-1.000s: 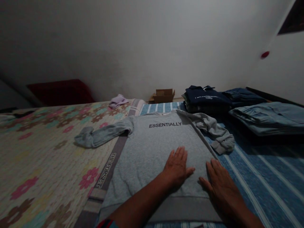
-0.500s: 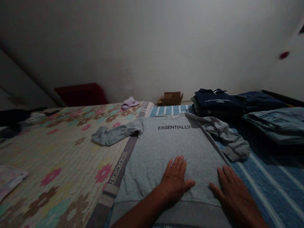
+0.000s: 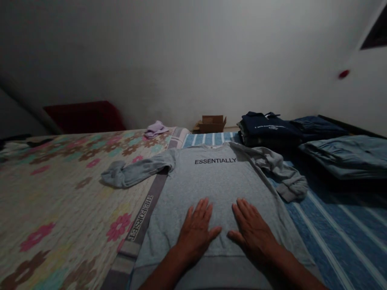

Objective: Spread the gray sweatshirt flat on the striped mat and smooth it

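A grey sweatshirt (image 3: 211, 181) printed "ESSENTIALLY" lies face up on the bed, sleeves spread to both sides. My left hand (image 3: 196, 231) rests flat on its lower middle, fingers stretched out. My right hand (image 3: 252, 231) lies flat just beside it on the same fabric, fingers apart. Neither hand holds anything. The left sleeve (image 3: 133, 173) reaches onto a floral quilt (image 3: 60, 193); the right sleeve (image 3: 284, 173) lies bunched on a blue striped sheet (image 3: 338, 229).
Folded dark navy clothes (image 3: 269, 129) and folded blue jeans (image 3: 344, 155) are stacked at the back right. A small cardboard box (image 3: 211, 123) and a lilac cloth (image 3: 155, 129) sit at the far edge by the wall. A dark red object (image 3: 84, 117) stands back left.
Both hands have slid left across the sweatshirt: my right hand moved from its right edge to the middle, close beside my left hand. The view has shifted slightly.
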The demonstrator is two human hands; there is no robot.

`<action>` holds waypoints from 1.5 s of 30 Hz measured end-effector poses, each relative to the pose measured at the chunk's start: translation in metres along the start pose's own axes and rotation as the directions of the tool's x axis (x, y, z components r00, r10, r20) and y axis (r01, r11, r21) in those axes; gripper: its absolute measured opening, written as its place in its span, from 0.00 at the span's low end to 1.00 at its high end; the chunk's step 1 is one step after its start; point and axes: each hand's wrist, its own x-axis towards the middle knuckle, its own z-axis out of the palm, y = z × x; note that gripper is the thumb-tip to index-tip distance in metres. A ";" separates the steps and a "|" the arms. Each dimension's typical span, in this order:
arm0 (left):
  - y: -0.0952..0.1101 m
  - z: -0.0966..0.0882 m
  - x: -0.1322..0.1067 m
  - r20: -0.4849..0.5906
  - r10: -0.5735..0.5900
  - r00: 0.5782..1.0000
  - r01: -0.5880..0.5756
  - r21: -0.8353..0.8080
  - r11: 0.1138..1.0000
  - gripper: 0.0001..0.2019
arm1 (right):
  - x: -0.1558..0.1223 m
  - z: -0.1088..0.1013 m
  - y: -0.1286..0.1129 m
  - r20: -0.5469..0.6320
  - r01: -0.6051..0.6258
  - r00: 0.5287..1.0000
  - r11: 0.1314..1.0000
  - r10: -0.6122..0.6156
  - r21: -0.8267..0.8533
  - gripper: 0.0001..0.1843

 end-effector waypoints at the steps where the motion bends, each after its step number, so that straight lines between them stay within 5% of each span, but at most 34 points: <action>1: -0.008 0.000 -0.002 -0.020 -0.002 1.000 0.002 0.021 1.000 0.33 | -0.001 -0.005 0.002 0.054 0.003 0.999 1.000 -0.004 0.019 0.40; 6: -0.043 0.001 -0.012 -0.082 -0.019 0.996 0.031 0.146 0.989 0.32 | 0.001 -0.035 0.009 0.203 -0.054 0.979 0.991 0.029 0.121 0.43; 14: -0.120 0.016 -0.020 -0.046 0.128 0.991 -0.110 0.284 0.953 0.21 | 0.004 -0.049 0.031 0.193 -0.160 0.972 0.980 0.136 0.118 0.46; 18: -0.140 0.025 -0.021 -0.060 0.167 0.984 -0.141 0.307 0.941 0.23 | 0.001 -0.052 0.047 0.182 -0.191 0.968 0.979 0.175 0.076 0.44; 24: -0.141 0.020 -0.021 -0.044 0.164 0.985 -0.143 0.308 0.940 0.21 | -0.004 -0.051 0.059 0.083 -0.234 0.969 0.972 0.233 -0.001 0.41; 32: -0.104 0.003 -0.023 -0.088 0.107 0.990 -0.070 0.341 0.937 0.22 | 0.001 -0.052 0.048 -0.101 -0.273 0.960 0.952 0.261 -0.138 0.27; 38: -0.112 0.006 -0.027 -0.104 0.117 0.988 -0.077 0.325 0.942 0.21 | -0.006 -0.054 0.056 -0.105 -0.208 0.973 0.978 0.207 0.003 0.21; 45: -0.118 0.002 -0.027 -0.144 0.044 0.989 -0.028 0.107 0.994 0.27 | -0.005 -0.048 0.064 -0.141 -0.204 0.965 0.971 0.221 0.123 0.19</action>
